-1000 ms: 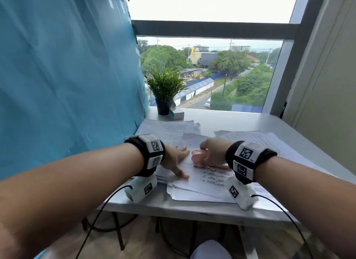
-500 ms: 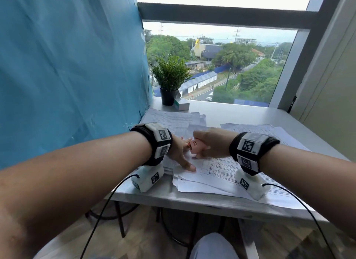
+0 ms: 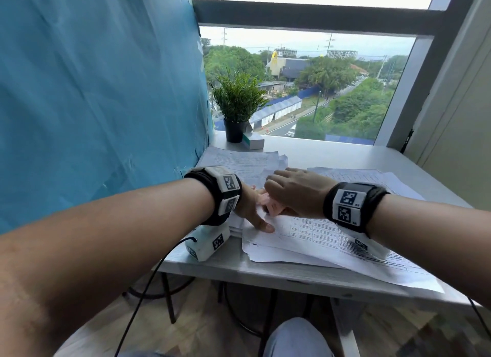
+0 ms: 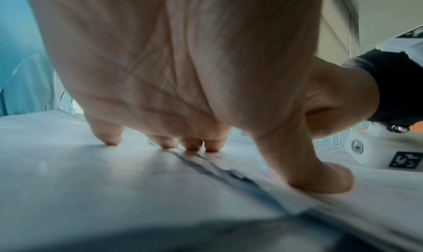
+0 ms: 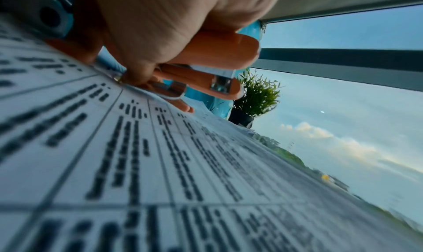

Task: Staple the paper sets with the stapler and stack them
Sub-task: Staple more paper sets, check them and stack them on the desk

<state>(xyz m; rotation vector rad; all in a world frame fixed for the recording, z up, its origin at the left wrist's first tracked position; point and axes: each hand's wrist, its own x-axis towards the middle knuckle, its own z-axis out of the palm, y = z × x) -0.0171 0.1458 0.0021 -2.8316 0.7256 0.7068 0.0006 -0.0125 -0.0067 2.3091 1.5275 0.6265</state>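
A printed paper set (image 3: 313, 233) with a table on it lies on the white desk (image 3: 345, 150) near the front edge. My left hand (image 3: 255, 208) presses its top-left corner flat with spread, straight fingers (image 4: 325, 180). My right hand (image 3: 295, 192) grips a small pink-orange stapler (image 5: 217, 57) just above that same corner, its mouth standing open over the sheet (image 5: 160, 147). In the head view only a bit of the stapler (image 3: 273, 206) shows under the right hand.
More paper piles lie behind at the left (image 3: 247, 161) and the right (image 3: 372, 176). A potted plant (image 3: 237, 104) and a small box (image 3: 253, 141) stand at the back by the window. A blue sheet (image 3: 93, 91) walls the left side.
My right hand with the stapler has shifted slightly left and closer over the corner of the paper. The left hand has stayed pressing the sheets. The head view has tilted up.
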